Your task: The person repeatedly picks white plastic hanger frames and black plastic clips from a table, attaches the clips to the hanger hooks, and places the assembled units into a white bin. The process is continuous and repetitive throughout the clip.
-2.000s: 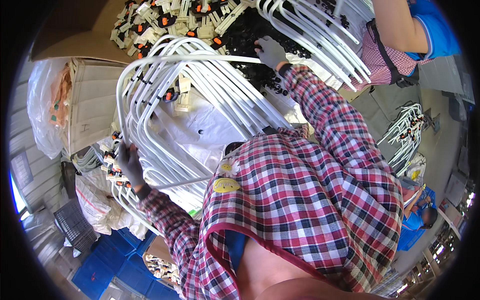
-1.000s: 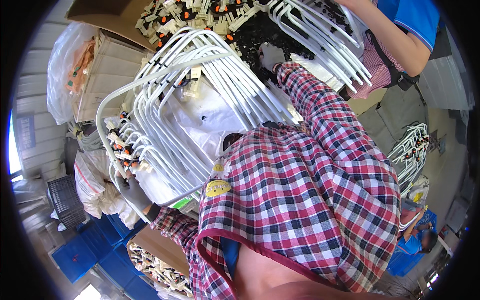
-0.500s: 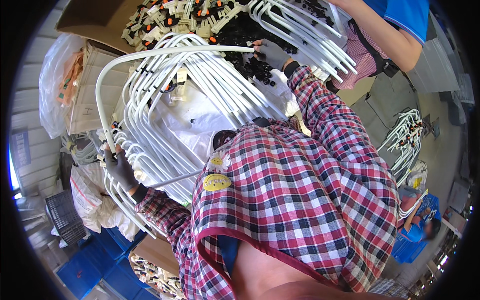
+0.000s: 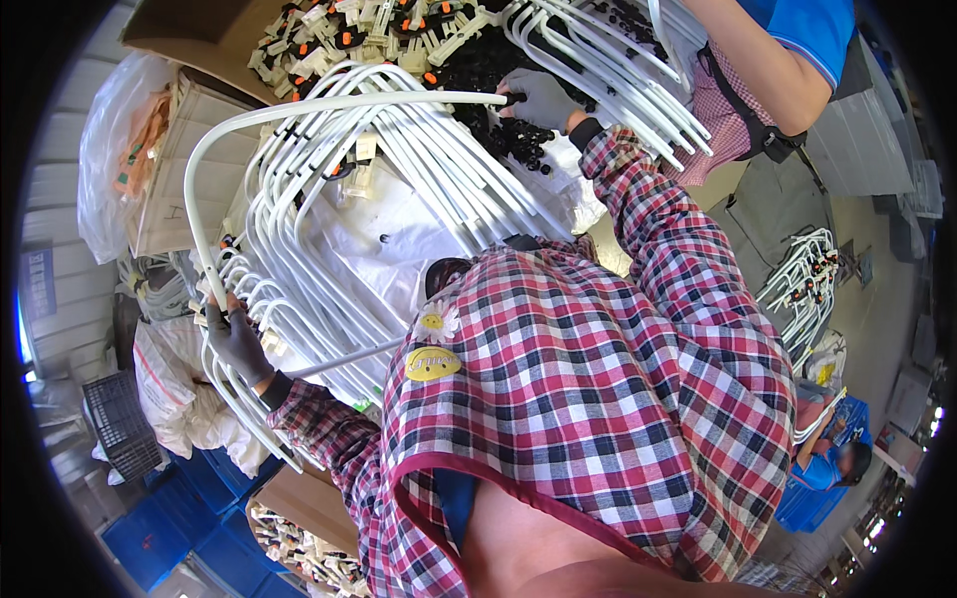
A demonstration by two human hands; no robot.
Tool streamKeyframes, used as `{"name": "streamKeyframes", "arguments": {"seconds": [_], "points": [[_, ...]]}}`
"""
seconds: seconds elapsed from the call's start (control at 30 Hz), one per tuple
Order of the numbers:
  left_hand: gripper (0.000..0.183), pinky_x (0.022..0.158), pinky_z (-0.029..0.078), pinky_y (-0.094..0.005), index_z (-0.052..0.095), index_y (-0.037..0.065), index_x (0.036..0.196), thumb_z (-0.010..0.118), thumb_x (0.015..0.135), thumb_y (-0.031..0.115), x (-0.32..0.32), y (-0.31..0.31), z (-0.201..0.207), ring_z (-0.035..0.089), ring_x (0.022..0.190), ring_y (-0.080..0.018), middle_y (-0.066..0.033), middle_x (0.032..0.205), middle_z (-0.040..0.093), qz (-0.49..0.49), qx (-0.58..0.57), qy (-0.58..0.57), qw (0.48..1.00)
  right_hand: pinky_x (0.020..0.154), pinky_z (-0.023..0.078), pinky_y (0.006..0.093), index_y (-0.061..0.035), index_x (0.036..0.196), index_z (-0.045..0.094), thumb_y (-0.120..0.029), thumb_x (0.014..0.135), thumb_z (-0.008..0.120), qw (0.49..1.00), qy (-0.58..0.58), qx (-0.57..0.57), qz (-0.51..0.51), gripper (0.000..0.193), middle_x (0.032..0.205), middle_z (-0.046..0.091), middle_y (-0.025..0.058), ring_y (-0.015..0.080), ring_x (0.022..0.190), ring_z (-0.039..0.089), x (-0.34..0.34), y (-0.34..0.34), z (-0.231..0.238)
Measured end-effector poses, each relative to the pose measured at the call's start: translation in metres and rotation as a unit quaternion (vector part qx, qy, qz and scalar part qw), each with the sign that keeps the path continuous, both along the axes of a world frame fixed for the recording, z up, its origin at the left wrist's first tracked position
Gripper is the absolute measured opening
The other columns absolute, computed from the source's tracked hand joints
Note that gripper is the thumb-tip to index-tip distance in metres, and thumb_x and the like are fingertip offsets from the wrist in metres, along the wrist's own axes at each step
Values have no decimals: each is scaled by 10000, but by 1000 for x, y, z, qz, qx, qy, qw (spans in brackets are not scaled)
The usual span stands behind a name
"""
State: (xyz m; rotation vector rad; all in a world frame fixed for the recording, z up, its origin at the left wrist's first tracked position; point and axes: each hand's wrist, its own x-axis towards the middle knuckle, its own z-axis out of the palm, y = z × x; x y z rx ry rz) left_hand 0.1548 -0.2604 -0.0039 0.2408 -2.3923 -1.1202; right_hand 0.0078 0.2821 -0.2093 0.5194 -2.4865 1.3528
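Note:
A long bent white tube (image 4: pixel 329 103) arches over the stacked tubes. Its lower end is in my left hand (image 4: pixel 237 344), gloved in grey with bare fingertips and closed around it. At the tube's far right end is my right hand (image 4: pixel 546 102), in a matching glove. Its fingers pinch a small black end cap (image 4: pixel 515 99) against the tube's tip. Beneath lies a pile of similar bent white tubes (image 4: pixel 289 229), resting partly on white sheeting (image 4: pixel 394 224). Loose black caps (image 4: pixel 523 145) are heaped just below my right hand.
Cream plastic parts with orange pieces (image 4: pixel 374 35) are heaped at the back beside a cardboard box (image 4: pixel 204 35). Another stack of white tubes (image 4: pixel 588 75) lies at far right, next to a co-worker's arm (image 4: pixel 763 65). A carton of small parts (image 4: pixel 304 543) stands at lower left.
My right hand has brought a black cap against the tube's end, its fingers now closer around the tip. The tube and my left hand have shifted slightly left.

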Motion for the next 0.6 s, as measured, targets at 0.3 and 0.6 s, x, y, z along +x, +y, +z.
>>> {"name": "streamKeyframes", "arguments": {"seconds": [0.3,0.6], "points": [[403,728,497,-301,557,56,1315,667,949,188,-50,83,30,624,811,-173,-82,932,652,-166,-207,-39,963,689,488,433,-103,927,675,-468,875,667,959,240,147,-29,369,697,633,101,318,689,635,-40,-68,113],[416,654,465,-321,552,23,1331,577,1001,275,-126,194,18,558,677,-152,-98,790,618,-311,-155,-47,936,820,525,404,-141,1020,655,-236,796,688,864,367,328,107,246,860,664,20,193,983,637,-26,-166,213]]}}
